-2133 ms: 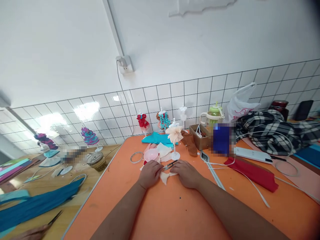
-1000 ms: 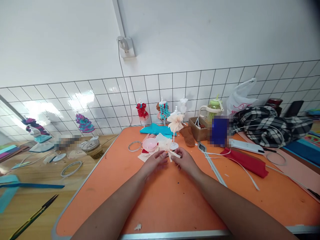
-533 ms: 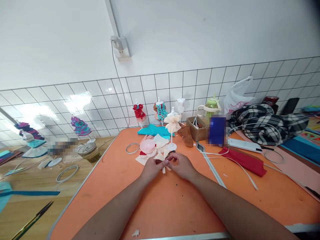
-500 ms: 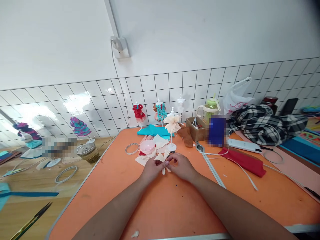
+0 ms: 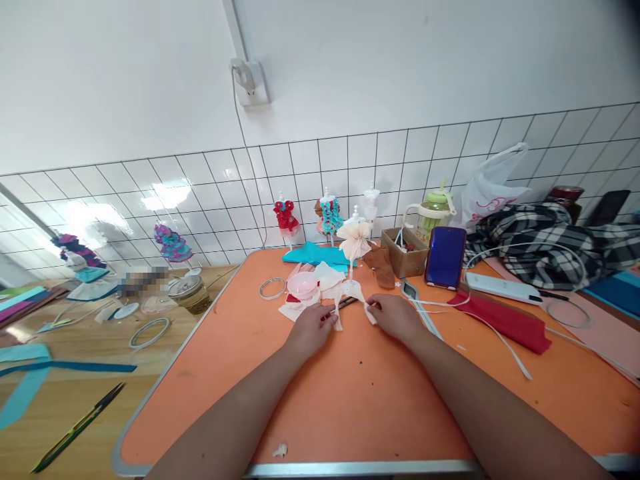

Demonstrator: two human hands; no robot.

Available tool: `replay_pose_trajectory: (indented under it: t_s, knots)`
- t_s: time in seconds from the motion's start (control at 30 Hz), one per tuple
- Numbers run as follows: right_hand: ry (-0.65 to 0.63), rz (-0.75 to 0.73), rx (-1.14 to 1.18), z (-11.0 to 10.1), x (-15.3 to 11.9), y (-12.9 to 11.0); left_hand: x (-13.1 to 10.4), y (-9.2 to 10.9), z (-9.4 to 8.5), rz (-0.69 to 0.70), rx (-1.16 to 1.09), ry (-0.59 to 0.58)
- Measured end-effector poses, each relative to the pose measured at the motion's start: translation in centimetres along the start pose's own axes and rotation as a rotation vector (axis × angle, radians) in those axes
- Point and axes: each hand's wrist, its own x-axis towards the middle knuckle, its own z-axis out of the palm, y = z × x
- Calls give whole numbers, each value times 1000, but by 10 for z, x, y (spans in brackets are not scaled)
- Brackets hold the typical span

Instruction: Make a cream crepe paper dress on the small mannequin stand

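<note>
While we look down at the orange table [image 5: 320,400], we see our 2 hands holding 1 strip of cream cloth [image 5: 356,293]. The strip is to the right of the pink bowl [image 5: 303,287] and a bit nearer to us. Our left hand [image 5: 311,330] is just in front of the bowl, with its thumb and finger pinching 1 end of the strip. Our right hand [image 5: 397,317] is farther to the right of the bowl, and its fingertips pinch the other end. A thin dark tool [image 5: 347,303] is by our left fingers, to the right of the bowl; we cannot tell if those fingers touch it.

We think the cloth is light, soft and floppy, and it may crease or tear if we tug hard. It does not look slippery. It seems best to hold it by its 2 ends with gentle pinches.

To the right of the bowl, just behind the strip, stands a small white dress form [image 5: 355,216] with a puffy cream skirt [image 5: 355,240]. To the left of the bowl lies a silver ring [image 5: 273,297]. Behind the bowl we see bright blue cloth [image 5: 317,255].
</note>
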Motion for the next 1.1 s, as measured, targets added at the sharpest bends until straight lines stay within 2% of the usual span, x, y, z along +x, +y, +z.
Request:
replay_pose_trajectory:
  t_s: [0.1,0.2,0.3,0.37,0.43,0.53,0.63,0.77,0.8,0.83,0.97,1.1]
  knots:
    - [30,21,-132,-5,-1,6,4,-4,-14,59,142,30]
    - [65,-15,-205,0,-6,-2,9,-10,-30,64,237,46]
    - [103,-244,-201,10,-14,-19,12,-14,-35,58,277,38]
    - [82,-415,-150,20,-19,-31,10,-12,-30,74,282,17]
    - [34,-476,-101,29,-22,-37,7,-8,-21,99,290,-11]
    - [-1,-466,-85,36,-23,-37,2,0,-12,121,310,-45]
    - [46,-417,-165,29,-20,-31,1,1,-17,136,347,-18]
    - [188,-245,-396,6,-10,-20,9,-13,-44,195,575,239]
    - [195,-191,-450,1,-7,-17,11,-19,-51,189,611,305]
    - [181,-137,-497,-2,-4,-13,14,-25,-56,185,626,321]
    - [119,-58,-588,-2,6,2,22,-48,-62,78,504,215]
    - [232,-162,-492,8,0,-3,26,-60,-54,-47,423,262]
